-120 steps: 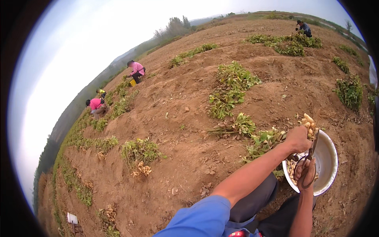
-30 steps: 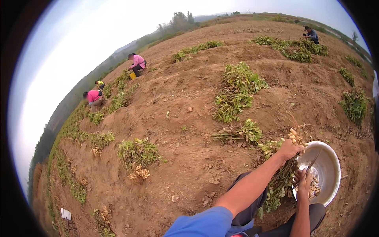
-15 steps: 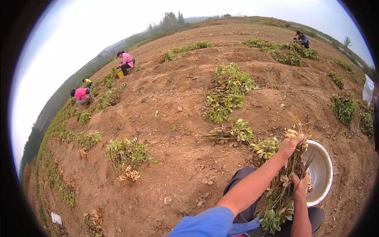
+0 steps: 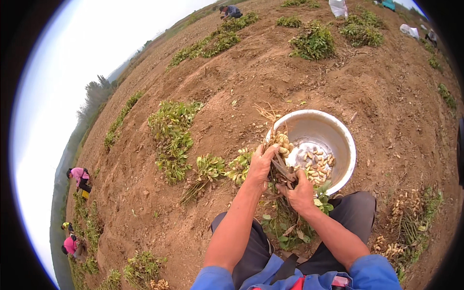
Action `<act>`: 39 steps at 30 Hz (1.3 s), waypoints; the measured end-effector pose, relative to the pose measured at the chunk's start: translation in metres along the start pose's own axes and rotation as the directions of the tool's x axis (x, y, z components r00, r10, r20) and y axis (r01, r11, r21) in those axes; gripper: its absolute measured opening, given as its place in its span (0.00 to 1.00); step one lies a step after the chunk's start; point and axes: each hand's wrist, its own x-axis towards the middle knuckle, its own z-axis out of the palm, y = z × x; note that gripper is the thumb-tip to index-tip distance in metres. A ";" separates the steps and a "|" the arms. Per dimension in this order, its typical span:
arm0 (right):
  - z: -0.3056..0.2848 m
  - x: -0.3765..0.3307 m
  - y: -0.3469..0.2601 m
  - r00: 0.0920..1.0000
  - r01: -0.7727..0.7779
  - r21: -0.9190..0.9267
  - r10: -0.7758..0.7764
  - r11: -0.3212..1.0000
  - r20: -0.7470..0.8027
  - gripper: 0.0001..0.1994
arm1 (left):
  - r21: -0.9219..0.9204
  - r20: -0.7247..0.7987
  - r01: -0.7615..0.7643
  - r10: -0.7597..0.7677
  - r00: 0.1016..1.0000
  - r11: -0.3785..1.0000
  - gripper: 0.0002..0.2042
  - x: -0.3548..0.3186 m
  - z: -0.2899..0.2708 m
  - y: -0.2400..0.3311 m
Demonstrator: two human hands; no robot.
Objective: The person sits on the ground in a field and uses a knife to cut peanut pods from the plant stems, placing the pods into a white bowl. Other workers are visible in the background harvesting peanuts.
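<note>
In the head view, our left hand point(image 4: 261, 166) grips a peanut plant point(image 4: 288, 227) by the left rim of the pale basin point(image 4: 337, 133); our right hand point(image 4: 299, 193) closes around its stems, nearer us. Loose peanuts point(image 4: 319, 166) lie inside the basin.

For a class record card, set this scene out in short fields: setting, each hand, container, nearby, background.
setting: open field of brown soil
left hand: grips a peanut bunch near its attached pods
right hand: holds the same bunch, nearer its leaves
container: pale round basin, loose pods inside
nearby: plant heap with pods, beyond the right knee
background: crouching person in grey-blue; white sack
</note>
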 end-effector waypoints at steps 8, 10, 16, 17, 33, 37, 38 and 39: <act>-0.013 0.004 -0.003 0.990 0.049 0.142 -0.067 0.989 0.123 0.22 | 0.018 -0.075 0.045 -0.044 0.996 0.999 0.25 0.024 0.003 0.012; -0.032 0.012 -0.016 0.989 0.075 -0.017 -0.072 0.997 0.130 0.23 | -0.006 -0.088 0.025 -0.026 0.996 1.000 0.29 0.027 0.001 0.017; -0.072 0.018 -0.011 0.957 0.280 -0.410 -0.283 0.868 0.055 0.23 | 0.014 0.023 -0.014 0.013 1.000 1.000 0.42 0.045 -0.017 0.025; -0.075 0.018 -0.011 0.963 0.264 -0.438 -0.262 0.859 0.065 0.24 | -0.002 0.012 -0.018 0.018 1.000 1.000 0.45 0.049 -0.020 0.022; -0.128 0.023 -0.032 0.923 0.355 -0.270 -0.289 0.895 0.255 0.21 | 0.056 -0.030 0.001 0.001 1.000 0.998 0.21 0.047 -0.034 0.025; -0.107 0.020 -0.021 0.965 0.236 -0.346 -0.175 0.908 0.196 0.23 | 0.047 0.047 -0.075 0.072 0.996 0.996 0.21 0.048 -0.025 0.026; -0.101 0.019 -0.016 0.963 0.260 -0.381 -0.209 0.887 0.172 0.24 | 0.103 0.028 -0.092 0.089 0.996 0.990 0.22 0.047 -0.024 0.025; -0.099 0.020 -0.014 0.954 0.288 -0.382 -0.229 0.878 0.192 0.24 | 0.157 0.010 -0.108 0.108 0.994 0.982 0.23 0.046 -0.022 0.023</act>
